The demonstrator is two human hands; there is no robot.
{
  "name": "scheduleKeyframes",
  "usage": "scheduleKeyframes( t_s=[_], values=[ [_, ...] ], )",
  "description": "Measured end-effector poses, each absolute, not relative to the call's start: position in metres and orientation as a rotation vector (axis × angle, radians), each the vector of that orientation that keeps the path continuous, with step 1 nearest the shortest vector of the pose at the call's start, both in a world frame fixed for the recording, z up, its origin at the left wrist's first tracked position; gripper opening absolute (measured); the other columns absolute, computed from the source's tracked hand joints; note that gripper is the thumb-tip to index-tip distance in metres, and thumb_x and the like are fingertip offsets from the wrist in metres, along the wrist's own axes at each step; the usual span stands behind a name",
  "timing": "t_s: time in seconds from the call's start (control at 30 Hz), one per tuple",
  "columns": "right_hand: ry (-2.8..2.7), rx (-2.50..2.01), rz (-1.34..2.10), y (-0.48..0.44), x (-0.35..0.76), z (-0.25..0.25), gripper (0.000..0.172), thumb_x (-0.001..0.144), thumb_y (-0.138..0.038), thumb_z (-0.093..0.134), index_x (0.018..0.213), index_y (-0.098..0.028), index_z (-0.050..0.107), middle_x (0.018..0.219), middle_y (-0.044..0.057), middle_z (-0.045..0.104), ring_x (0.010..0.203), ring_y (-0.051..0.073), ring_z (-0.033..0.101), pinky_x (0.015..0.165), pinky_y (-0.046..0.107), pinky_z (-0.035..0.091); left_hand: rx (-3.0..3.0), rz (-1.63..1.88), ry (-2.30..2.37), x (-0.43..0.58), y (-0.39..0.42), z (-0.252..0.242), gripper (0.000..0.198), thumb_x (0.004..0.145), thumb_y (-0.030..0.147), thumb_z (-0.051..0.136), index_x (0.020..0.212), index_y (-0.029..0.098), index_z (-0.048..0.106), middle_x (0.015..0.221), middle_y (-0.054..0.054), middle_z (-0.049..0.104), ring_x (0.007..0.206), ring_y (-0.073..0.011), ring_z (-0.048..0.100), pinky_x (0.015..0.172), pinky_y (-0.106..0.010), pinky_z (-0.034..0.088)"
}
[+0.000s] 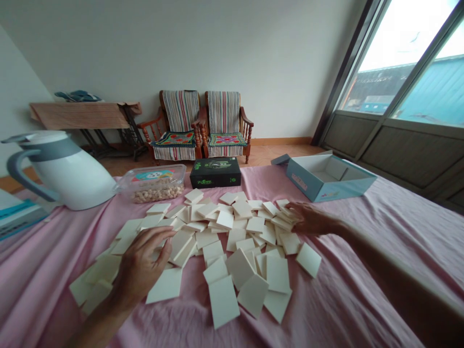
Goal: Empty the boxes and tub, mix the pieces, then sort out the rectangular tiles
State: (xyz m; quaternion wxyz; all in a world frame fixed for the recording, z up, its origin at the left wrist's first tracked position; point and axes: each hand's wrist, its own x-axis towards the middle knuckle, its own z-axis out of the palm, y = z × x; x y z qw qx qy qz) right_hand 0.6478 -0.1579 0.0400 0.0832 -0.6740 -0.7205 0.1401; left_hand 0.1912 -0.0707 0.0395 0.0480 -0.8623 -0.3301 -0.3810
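Observation:
Many cream rectangular tiles (224, 232) lie scattered and overlapping in a wide pile on a pink cloth (344, 285). My left hand (143, 263) rests on the pile's near left part, its fingers curled over the tiles. Whether it grips one, I cannot tell. My right hand (311, 218) reaches in from the right, with its fingertips at the pile's right edge among several stacked tiles. Its fingers partly hide what they touch.
Along the cloth's far side stand a white and grey jug (68, 171), a clear plastic tub of pale nuts (154, 184), a black box (215, 172) and an open light-blue box (324, 178). Beyond are wooden armchairs (203, 125) and a large window (395, 63).

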Motion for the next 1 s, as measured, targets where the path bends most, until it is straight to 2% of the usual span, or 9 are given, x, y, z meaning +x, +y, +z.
scheduleKeyframes(
  t_s=[0.07,0.2,0.3,0.47,0.67,0.77,0.83,0.93,1.0],
  values=[
    [-2.143,-1.996,0.395,-0.158,0.648,0.037,0.073,0.067,-0.032,0.067,0.135,-0.015,0.047,0.128,0.016,0.059,0.118,0.032,0.055,0.099,0.043,0.042,-2.632,-1.164,-1.011,0.191,-0.070,0.039,0.017,0.089,0.019,0.051,0.100,0.020,0.064,0.101,-0.006,0.067,0.096,-0.0216,0.064,0.088,-0.036,0.050],
    [-2.268,-1.922,0.347,-0.156,0.645,0.034,0.095,0.062,-0.032,0.071,0.147,-0.019,0.033,0.151,0.016,0.037,0.138,0.035,0.033,0.110,0.050,0.029,-2.631,-1.175,-1.003,0.191,-0.070,0.037,0.017,0.089,0.020,0.052,0.100,0.020,0.065,0.100,-0.006,0.068,0.096,-0.0212,0.064,0.087,-0.035,0.050],
    [-2.378,-1.836,0.378,-0.151,0.638,0.038,0.082,0.061,-0.025,0.069,0.140,-0.020,0.044,0.145,0.014,0.045,0.133,0.033,0.039,0.109,0.048,0.030,-2.639,-1.173,-1.009,0.192,-0.070,0.037,0.017,0.089,0.020,0.052,0.099,0.020,0.064,0.100,-0.006,0.068,0.095,-0.0208,0.064,0.087,-0.034,0.051],
    [-2.316,-1.833,0.283,-0.142,0.636,0.045,0.044,0.069,-0.018,0.056,0.113,-0.017,0.060,0.110,0.013,0.065,0.103,0.026,0.059,0.091,0.037,0.044,-2.635,-1.174,-1.014,0.192,-0.071,0.036,0.016,0.089,0.020,0.051,0.099,0.020,0.065,0.098,-0.006,0.068,0.093,-0.0202,0.065,0.085,-0.033,0.052],
    [-2.063,-2.000,0.284,-0.131,0.647,0.053,0.024,0.068,-0.018,0.053,0.090,-0.020,0.064,0.080,0.003,0.066,0.072,0.019,0.061,0.065,0.026,0.042,-2.630,-1.186,-1.012,0.191,-0.072,0.036,0.017,0.089,0.020,0.051,0.097,0.020,0.065,0.097,-0.006,0.069,0.092,-0.0193,0.066,0.083,-0.031,0.052],
    [-1.966,-1.995,0.371,-0.124,0.629,0.070,0.017,0.069,-0.018,0.053,0.082,-0.020,0.065,0.069,0.000,0.064,0.064,0.016,0.058,0.060,0.026,0.041,-2.633,-1.191,-1.001,0.192,-0.072,0.035,0.016,0.089,0.019,0.051,0.098,0.020,0.065,0.097,-0.005,0.069,0.092,-0.0191,0.066,0.084,-0.031,0.052],
    [-1.963,-1.863,0.463,-0.118,0.609,0.084,0.023,0.071,-0.023,0.057,0.093,-0.020,0.066,0.079,0.001,0.067,0.070,0.017,0.061,0.065,0.026,0.045,-2.634,-1.194,-1.003,0.191,-0.072,0.035,0.017,0.089,0.019,0.052,0.099,0.020,0.065,0.097,-0.005,0.069,0.092,-0.0193,0.066,0.084,-0.031,0.052],
    [-1.994,-1.536,0.619,-0.112,0.588,0.101,0.053,0.074,-0.038,0.065,0.123,-0.020,0.056,0.113,0.007,0.067,0.097,0.020,0.063,0.079,0.030,0.050,-2.630,-1.202,-1.016,0.189,-0.073,0.034,0.017,0.089,0.020,0.052,0.098,0.020,0.066,0.097,-0.005,0.069,0.092,-0.0196,0.066,0.084,-0.031,0.053],
    [-1.961,-1.502,0.624,-0.111,0.588,0.104,0.051,0.077,-0.042,0.062,0.123,-0.020,0.057,0.115,0.009,0.066,0.101,0.020,0.063,0.083,0.031,0.050,-2.625,-1.207,-1.024,0.187,-0.073,0.033,0.017,0.089,0.020,0.052,0.099,0.020,0.066,0.097,-0.005,0.069,0.092,-0.0198,0.066,0.084,-0.032,0.053]
  ],
)
